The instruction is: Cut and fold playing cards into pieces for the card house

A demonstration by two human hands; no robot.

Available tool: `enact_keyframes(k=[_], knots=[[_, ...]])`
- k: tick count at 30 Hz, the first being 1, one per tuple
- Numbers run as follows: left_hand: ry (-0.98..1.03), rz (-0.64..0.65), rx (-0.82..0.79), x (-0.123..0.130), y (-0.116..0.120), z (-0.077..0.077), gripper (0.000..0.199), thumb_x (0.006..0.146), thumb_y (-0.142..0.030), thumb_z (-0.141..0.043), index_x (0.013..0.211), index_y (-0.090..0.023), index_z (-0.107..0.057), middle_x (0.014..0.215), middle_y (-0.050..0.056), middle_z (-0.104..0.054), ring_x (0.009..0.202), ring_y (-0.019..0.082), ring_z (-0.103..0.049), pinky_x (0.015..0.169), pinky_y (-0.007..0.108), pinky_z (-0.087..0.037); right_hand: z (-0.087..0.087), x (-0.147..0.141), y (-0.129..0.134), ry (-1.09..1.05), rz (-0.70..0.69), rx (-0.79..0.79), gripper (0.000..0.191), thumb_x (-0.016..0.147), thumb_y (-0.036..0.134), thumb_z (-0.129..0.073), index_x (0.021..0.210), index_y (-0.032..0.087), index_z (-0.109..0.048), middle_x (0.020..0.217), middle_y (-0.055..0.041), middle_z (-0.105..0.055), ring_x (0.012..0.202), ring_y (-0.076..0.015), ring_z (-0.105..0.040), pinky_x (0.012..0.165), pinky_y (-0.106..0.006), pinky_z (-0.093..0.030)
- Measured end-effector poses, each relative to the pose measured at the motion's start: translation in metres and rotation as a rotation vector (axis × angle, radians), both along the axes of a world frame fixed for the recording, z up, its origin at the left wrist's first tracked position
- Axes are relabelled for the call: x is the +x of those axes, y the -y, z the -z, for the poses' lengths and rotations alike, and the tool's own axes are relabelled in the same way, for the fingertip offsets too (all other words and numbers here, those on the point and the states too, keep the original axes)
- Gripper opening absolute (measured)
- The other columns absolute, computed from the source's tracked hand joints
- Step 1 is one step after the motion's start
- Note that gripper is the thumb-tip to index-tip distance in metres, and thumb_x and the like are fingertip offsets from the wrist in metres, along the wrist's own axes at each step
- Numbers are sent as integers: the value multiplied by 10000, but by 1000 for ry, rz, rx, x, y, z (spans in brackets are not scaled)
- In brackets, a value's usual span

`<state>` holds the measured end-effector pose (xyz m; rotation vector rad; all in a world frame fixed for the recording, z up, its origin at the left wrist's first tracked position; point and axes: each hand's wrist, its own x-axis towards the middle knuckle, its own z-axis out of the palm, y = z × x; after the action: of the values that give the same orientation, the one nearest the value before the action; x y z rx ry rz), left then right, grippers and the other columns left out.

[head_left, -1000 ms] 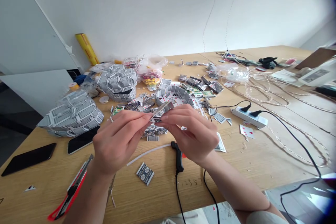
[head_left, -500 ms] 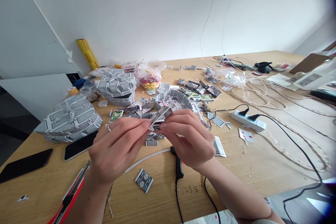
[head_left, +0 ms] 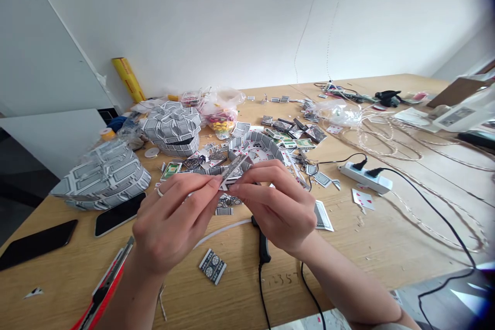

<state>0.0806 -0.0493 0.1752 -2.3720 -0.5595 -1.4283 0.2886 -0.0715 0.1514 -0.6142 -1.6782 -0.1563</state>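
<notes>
Card strip (head_left: 234,167) between left hand (head_left: 170,221) and right hand (head_left: 278,206), counter (head_left: 348,263) beneath, card-built shell (head_left: 172,129) at ten o'clock, power strip (head_left: 365,178) at three o'clock, glue gun (head_left: 263,247) at six o'clock

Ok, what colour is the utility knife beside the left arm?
The utility knife is red and black, shown best in the head view.

A glue gun (head_left: 263,245) and its black cord (head_left: 263,294) lie below the right hand (head_left: 278,211); rightward, past a loose card (head_left: 323,215), a hand could probably slide toward the power strip (head_left: 365,177).
</notes>
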Motion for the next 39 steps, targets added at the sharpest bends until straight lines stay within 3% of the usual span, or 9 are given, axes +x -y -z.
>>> enact_keyframes(k=[6,10,19,28,39], knots=[[17,-61,21,2,2,4,318,909,-53,-834,1201,-154,-758,1081,60,-859,901,170,-825,856,276,-669,-1,-4,1,-15,19,13,350,914,-58,-716,1118,219,-783,973,-54,-749,884,-194,-721,792,-386,-649],[61,-35,-17,4,2,7,354,889,-24,-839,1219,-127,-763,1115,80,-853,933,172,-828,893,265,-662,-2,-6,1,-40,15,31,296,899,-49,-761,1087,178,-782,961,-69,-748,858,-188,-723,778,-382,-645],[78,11,-56,10,2,10,399,887,10,-828,1263,-90,-742,1199,117,-838,1077,184,-818,1008,262,-650,-7,-9,6,-93,12,-17,291,909,-13,-773,1094,211,-784,957,-61,-776,826,-188,-749,738,-376,-662],[120,25,-45,10,1,12,464,848,74,-828,1276,-93,-757,1186,99,-838,1036,164,-810,985,256,-658,-7,-8,7,-98,-7,-49,277,907,-64,-755,1074,151,-804,978,-103,-788,865,-185,-764,763,-346,-659],[146,55,-131,9,0,8,378,877,35,-824,1213,-134,-784,1136,78,-815,995,147,-787,915,259,-654,-8,-11,7,-118,-36,-65,293,910,-84,-742,1083,143,-807,989,-100,-782,867,-167,-759,761,-315,-655]])
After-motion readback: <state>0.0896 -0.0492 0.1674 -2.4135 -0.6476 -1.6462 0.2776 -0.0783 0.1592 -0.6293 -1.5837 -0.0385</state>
